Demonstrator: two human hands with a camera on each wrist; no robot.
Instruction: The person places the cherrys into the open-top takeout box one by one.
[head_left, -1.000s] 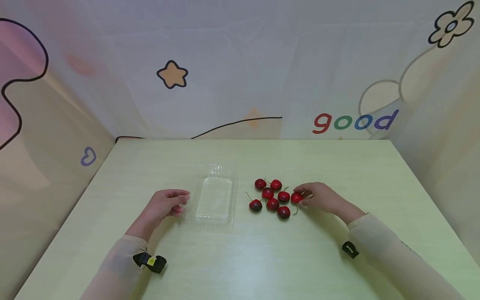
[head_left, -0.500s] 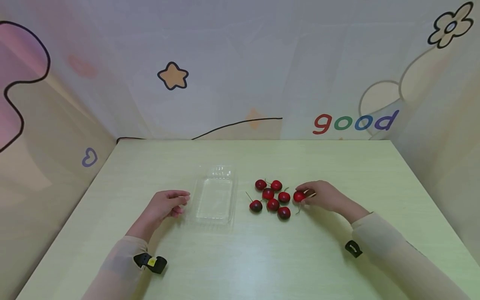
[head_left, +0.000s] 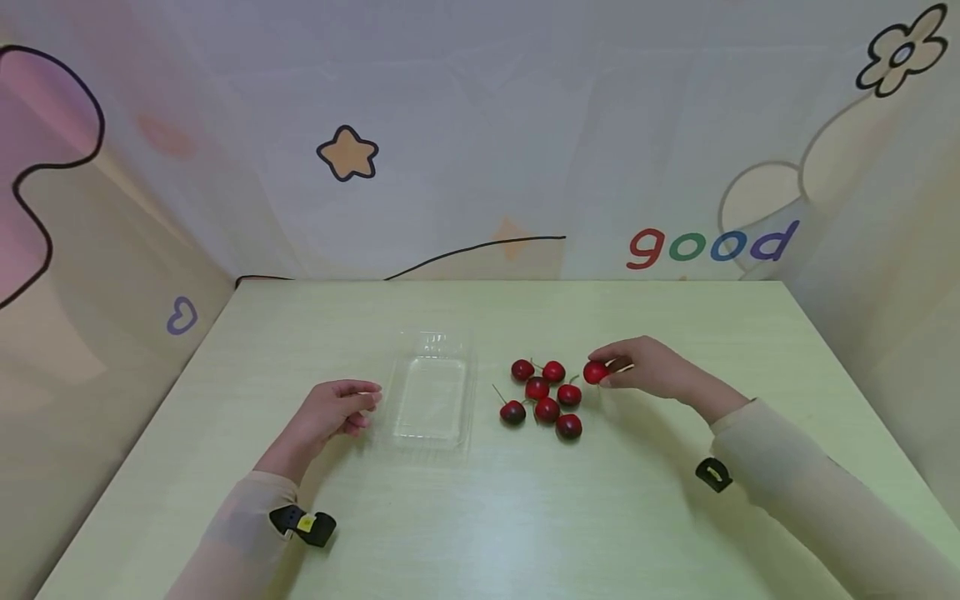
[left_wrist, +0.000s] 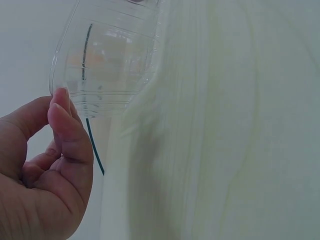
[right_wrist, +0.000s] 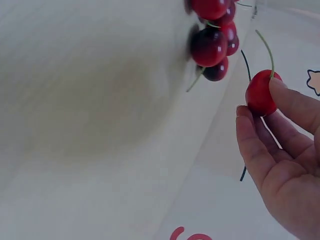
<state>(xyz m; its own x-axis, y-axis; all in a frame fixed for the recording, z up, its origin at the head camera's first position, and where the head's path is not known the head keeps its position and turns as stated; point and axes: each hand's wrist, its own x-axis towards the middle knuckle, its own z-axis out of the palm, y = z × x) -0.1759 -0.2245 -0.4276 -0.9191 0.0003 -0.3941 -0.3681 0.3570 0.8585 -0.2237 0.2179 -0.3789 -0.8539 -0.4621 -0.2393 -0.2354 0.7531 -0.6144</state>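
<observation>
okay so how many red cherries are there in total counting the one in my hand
8. One round, glossy red cherry is pinched in the right hand; on the pale greenish table lie seven more: a far pair, a middle pair and three nearest. None appears hidden.

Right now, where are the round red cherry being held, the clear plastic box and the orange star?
Round red held cherry (right_wrist: 260,95), right wrist view: middle of its skin.
Clear rectangular plastic box (head_left: 431,402), head view: its bare floor.
Orange dark-edged star (head_left: 347,153), head view: its centre.
</observation>
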